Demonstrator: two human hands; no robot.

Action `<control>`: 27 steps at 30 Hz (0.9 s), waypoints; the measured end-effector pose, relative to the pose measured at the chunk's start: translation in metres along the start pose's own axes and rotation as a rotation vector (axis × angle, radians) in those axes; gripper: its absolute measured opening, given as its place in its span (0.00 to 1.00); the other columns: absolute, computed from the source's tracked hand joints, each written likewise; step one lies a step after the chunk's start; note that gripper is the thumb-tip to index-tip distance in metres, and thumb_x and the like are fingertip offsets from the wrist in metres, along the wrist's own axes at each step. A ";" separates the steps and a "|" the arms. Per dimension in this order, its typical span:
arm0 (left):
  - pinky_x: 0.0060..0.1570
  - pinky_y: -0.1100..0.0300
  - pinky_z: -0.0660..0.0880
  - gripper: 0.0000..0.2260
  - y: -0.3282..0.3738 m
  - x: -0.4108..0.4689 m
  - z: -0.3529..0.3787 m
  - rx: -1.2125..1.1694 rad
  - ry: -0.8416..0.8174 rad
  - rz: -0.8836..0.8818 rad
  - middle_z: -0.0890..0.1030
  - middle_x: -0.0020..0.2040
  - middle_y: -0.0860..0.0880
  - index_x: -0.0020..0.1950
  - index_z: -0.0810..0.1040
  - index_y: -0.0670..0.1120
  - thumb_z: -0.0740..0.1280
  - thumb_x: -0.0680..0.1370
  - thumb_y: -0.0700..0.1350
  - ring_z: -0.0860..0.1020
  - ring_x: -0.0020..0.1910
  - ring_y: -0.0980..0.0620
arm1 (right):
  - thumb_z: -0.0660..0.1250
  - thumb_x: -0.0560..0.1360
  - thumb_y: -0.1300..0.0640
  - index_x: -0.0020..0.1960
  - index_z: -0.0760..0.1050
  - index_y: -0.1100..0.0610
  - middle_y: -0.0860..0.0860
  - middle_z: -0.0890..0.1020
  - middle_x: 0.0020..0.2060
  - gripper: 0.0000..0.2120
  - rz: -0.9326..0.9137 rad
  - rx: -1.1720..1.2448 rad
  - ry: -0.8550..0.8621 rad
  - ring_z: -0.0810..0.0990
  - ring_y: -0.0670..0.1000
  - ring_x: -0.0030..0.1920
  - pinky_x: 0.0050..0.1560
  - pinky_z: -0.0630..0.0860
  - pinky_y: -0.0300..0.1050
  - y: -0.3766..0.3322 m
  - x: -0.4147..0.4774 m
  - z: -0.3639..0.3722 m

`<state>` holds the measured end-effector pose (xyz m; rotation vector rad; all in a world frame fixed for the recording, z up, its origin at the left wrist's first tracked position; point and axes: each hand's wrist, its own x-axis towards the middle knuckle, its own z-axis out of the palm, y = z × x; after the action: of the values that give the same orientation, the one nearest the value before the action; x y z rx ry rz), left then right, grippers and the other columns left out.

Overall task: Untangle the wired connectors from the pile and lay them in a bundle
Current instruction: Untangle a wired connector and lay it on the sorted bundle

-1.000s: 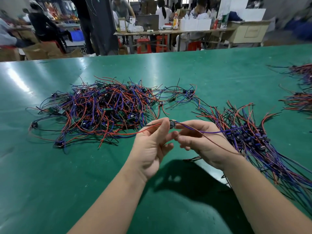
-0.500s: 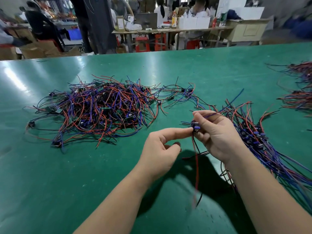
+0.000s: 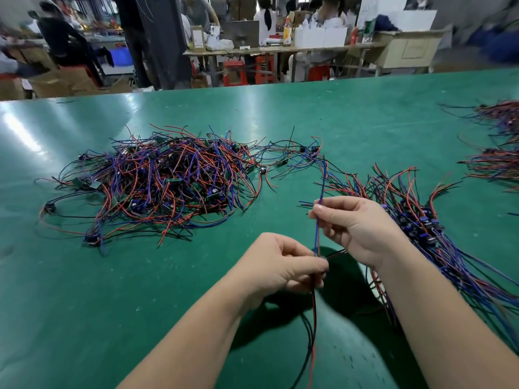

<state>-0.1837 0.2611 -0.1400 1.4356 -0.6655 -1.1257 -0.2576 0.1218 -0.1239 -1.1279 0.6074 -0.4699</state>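
One wired connector (image 3: pixel 316 237) is pinched at frame centre by curled fingers of the left hand (image 3: pixel 283 265) below and the right hand (image 3: pixel 356 226) above, between pile (image 3: pixel 168 181) and bundle (image 3: pixel 421 228).

Both hands pinched one strand of wires (image 3: pixel 317 234), held close together.
The left hand (image 3: pixel 283 265) sat lower, fingers curled round the wires; the right hand (image 3: pixel 356 228) was higher and farther out, thumb and forefinger nipping the same wires, both bare forearms angling inward.
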 end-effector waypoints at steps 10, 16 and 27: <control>0.32 0.65 0.77 0.06 0.000 -0.008 -0.004 0.101 -0.243 -0.128 0.84 0.37 0.45 0.36 0.82 0.46 0.74 0.72 0.39 0.82 0.33 0.53 | 0.68 0.75 0.64 0.41 0.78 0.60 0.51 0.82 0.29 0.05 -0.352 -0.037 0.313 0.80 0.48 0.26 0.26 0.75 0.35 -0.002 0.012 -0.018; 0.32 0.67 0.77 0.05 -0.001 -0.001 -0.004 -0.066 -0.068 -0.089 0.84 0.38 0.43 0.38 0.83 0.43 0.72 0.74 0.40 0.82 0.34 0.53 | 0.61 0.79 0.54 0.63 0.67 0.55 0.56 0.75 0.54 0.14 -0.469 -0.489 0.594 0.79 0.48 0.45 0.48 0.75 0.42 -0.001 0.018 -0.031; 0.32 0.66 0.77 0.04 -0.005 0.007 -0.006 -0.044 0.089 -0.051 0.81 0.38 0.46 0.46 0.81 0.39 0.69 0.76 0.40 0.78 0.30 0.56 | 0.76 0.68 0.59 0.36 0.83 0.59 0.58 0.84 0.32 0.05 -0.121 -0.769 -0.117 0.80 0.52 0.32 0.39 0.79 0.51 0.006 -0.009 -0.001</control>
<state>-0.1768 0.2579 -0.1470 1.4630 -0.5412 -1.1022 -0.2644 0.1289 -0.1284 -1.9166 0.6360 -0.2669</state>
